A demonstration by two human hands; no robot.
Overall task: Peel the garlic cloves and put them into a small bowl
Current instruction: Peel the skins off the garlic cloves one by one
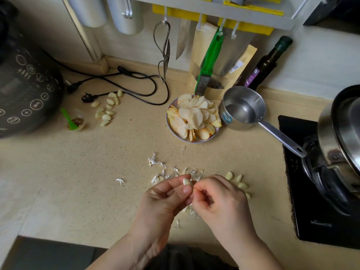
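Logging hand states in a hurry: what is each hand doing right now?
Left hand: pinches a garlic clove between thumb and fingers.
Right hand: fingers curled, picking at the same clove; its exact grip cannot be told.

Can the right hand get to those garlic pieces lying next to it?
Probably yes, once it lets go. The right hand is busy picking at the garlic clove that the left hand pinches. The loose cloves lie just beyond it on bare counter, nothing between.

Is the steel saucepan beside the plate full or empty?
Partly filled: the saucepan stands upright, with clear liquid covering its bottom, well below the rim.
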